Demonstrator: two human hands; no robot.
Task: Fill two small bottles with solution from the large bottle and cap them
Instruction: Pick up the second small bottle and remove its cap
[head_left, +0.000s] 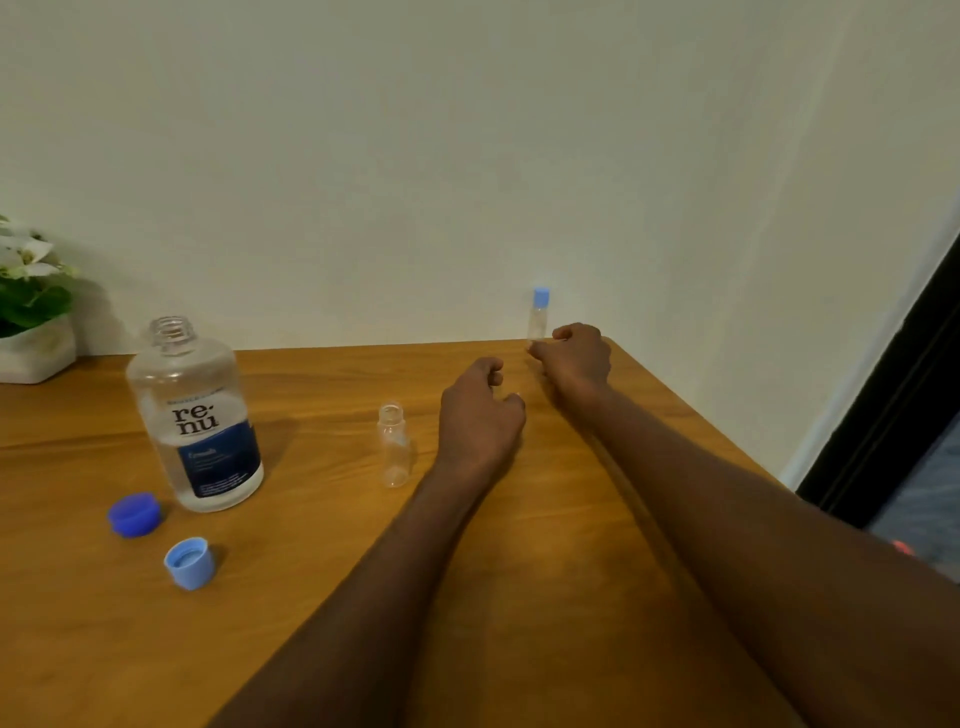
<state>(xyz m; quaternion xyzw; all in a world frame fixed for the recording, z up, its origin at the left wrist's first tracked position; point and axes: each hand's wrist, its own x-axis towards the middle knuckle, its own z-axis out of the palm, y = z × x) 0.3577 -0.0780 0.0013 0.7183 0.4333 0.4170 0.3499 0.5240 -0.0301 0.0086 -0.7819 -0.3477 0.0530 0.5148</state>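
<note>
— Though curled right at the foot of the capped small bottle (539, 316), impossible to call gripping or merely touching: right hand (577, 358), out at the far edge of the table (519, 597), by the wall.

— And the left hand (480, 418)?

— Loosely closed, thumb near fingertips, holding nothing. Hovering just right of the open small bottle (393, 447), not touching it.

— So, halfway?

— Seemingly. One small bottle standing upright with its light blue cap on; whether filled, too clear to tell. The other upright, uncapped, apparently empty.

— Next, then?

— Probably reaching well left for the large bottle (195, 415), already open and upright, then pouring slowly into that narrow neck while steadying the little one. Afterwards, picking up the light blue cap (188, 563), lying open side up near the front edge, and screwing it on.

— Anything readable?

— "re-nu" in bold black on the large bottle's label; smaller print on the navy panel below, too blurred to read. Beside its base, a dark blue cap (134, 514), presumably its own.
</note>
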